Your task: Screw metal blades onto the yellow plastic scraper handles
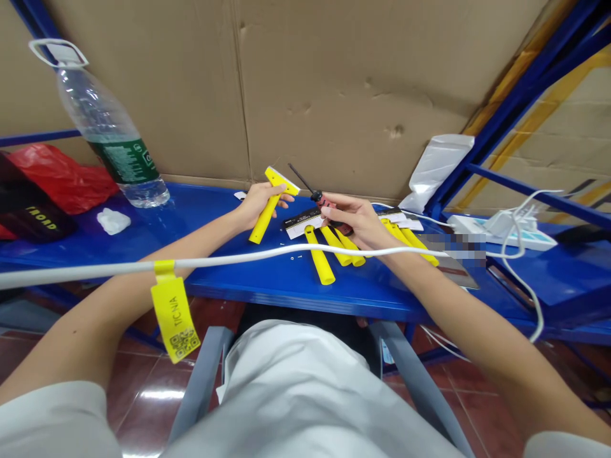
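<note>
A yellow scraper with a wide flat head is gripped in my left hand, its head tilted up and its handle slanting down to the left. My right hand is closed around the red and black handle of a screwdriver. The dark shaft points up and left, its tip near the scraper head but apart from it. Below my right hand several yellow scraper handles lie on the blue table. Behind them is a black and white printed card. Tiny screws are scattered beside the handles.
A large water bottle stands at the left, near a red plastic bag and crumpled white tissue. A white cable crosses in front of my arms. At the right lie a power strip and a clear plastic bag.
</note>
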`<action>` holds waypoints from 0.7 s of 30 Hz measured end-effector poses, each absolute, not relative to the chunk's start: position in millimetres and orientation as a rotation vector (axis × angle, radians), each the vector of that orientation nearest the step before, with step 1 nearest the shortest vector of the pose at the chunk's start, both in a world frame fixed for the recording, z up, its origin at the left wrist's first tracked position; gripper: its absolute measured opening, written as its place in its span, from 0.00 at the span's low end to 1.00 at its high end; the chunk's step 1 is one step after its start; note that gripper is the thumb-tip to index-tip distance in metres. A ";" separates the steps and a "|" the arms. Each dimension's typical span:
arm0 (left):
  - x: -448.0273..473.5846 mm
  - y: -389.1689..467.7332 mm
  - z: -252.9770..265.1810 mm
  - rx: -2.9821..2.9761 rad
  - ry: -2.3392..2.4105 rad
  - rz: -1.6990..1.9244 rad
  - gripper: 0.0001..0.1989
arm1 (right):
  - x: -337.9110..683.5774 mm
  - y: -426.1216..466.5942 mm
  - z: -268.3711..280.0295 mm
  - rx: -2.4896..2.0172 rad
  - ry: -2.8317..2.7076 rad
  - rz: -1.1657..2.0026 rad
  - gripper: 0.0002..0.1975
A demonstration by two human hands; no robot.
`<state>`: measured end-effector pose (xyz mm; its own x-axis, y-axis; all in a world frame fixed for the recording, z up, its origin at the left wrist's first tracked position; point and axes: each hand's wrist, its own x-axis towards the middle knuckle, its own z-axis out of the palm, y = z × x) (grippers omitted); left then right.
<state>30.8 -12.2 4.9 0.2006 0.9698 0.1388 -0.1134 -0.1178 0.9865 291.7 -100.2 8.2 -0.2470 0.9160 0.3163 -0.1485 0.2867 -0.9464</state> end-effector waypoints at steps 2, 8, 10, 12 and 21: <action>30.7 -11.6 3.9 1.324 0.924 1.185 0.06 | 292.3 -101.8 10.8 -0.729 -1.420 1.199 0.25; 30.8 -8.9 0.3 1.337 0.909 1.194 0.07 | 295.5 -103.6 15.9 -0.721 -1.334 1.210 0.23; 31.0 -7.4 -0.2 1.346 0.917 1.191 0.07 | 296.7 -102.9 16.8 -0.752 -1.334 1.198 0.23; 31.1 -6.7 0.0 1.347 0.935 1.189 0.07 | 297.3 -102.4 18.0 -0.763 -1.341 1.207 0.26; 26.9 -12.5 4.2 1.416 0.870 1.085 0.08 | 293.8 -106.6 23.6 -0.627 -1.282 1.196 0.29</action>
